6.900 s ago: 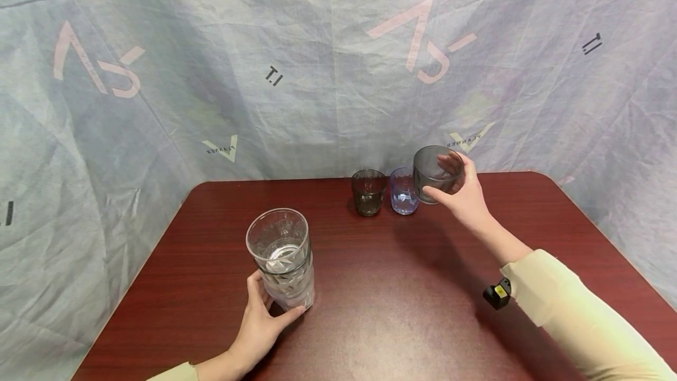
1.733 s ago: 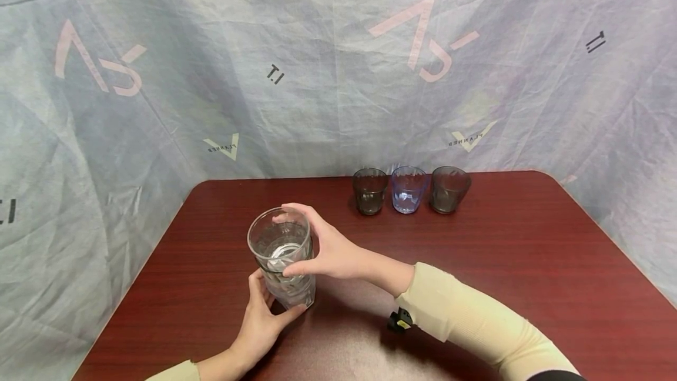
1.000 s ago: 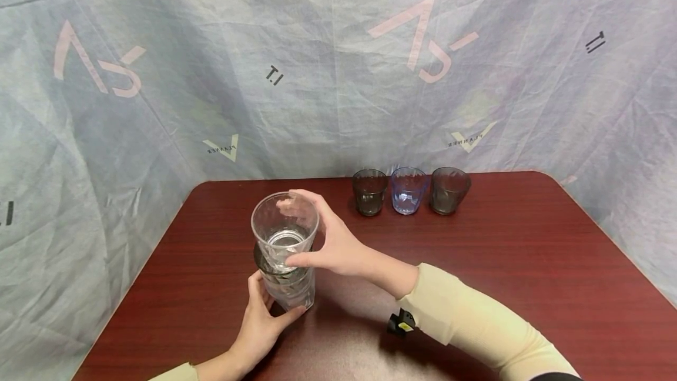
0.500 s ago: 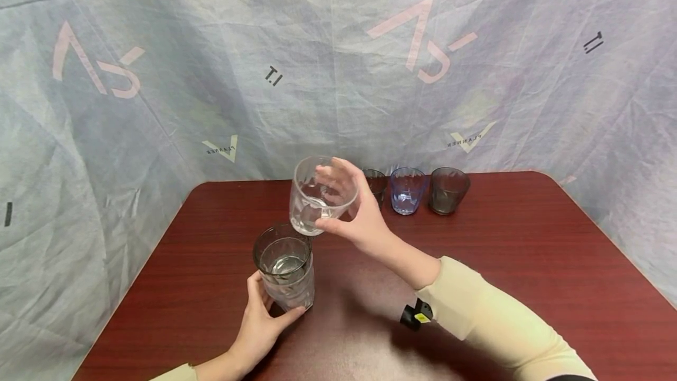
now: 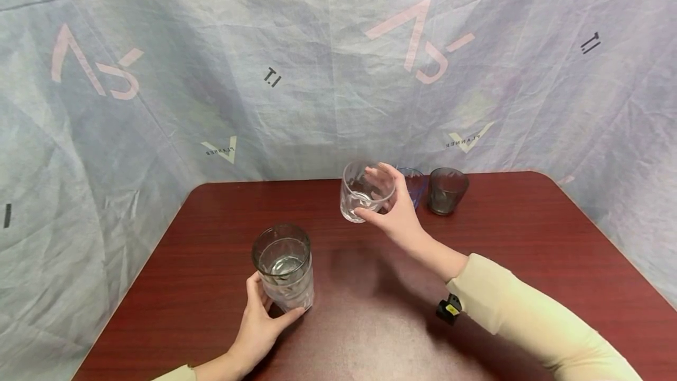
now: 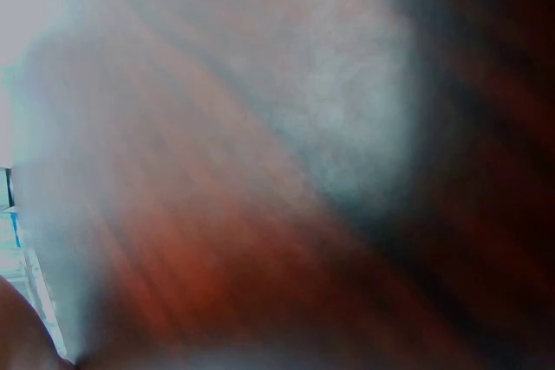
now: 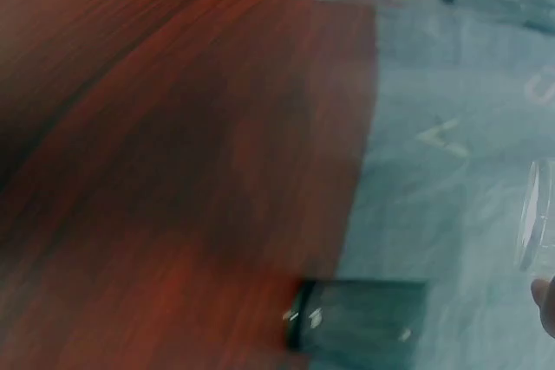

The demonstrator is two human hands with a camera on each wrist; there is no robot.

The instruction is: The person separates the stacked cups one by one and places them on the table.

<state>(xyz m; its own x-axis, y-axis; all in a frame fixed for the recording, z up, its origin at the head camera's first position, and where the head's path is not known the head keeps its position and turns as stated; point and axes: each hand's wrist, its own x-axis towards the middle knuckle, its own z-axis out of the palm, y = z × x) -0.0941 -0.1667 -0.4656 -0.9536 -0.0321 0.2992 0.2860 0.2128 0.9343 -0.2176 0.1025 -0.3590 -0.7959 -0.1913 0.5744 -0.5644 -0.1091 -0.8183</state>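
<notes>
In the head view my left hand (image 5: pixel 262 317) grips the lower part of a stack of glasses (image 5: pixel 288 287) standing upright on the table. A smoky-rimmed glass (image 5: pixel 282 250) tops that stack; clear glass shows below it. My right hand (image 5: pixel 398 209) holds a clear glass (image 5: pixel 353 196) in the air by its right side, thumb in front and fingers behind. Behind this hand a blue glass (image 5: pixel 416 184) is partly covered. A dark grey glass (image 5: pixel 446 191) stands to its right. The held glass (image 7: pixel 541 218) also shows at the right wrist view's edge, with a fingertip below.
The dark red wooden table (image 5: pixel 211 222) ends at a grey printed cloth (image 5: pixel 312 104) hanging behind and at both sides. A dark glass (image 7: pixel 360 327) appears low in the right wrist view. The left wrist view is too blurred to make out details.
The grey glass my right hand held now stands right of the blue one. That hand has since lifted the clear glass off the stack and carried it right and back. The left hand stays put.
</notes>
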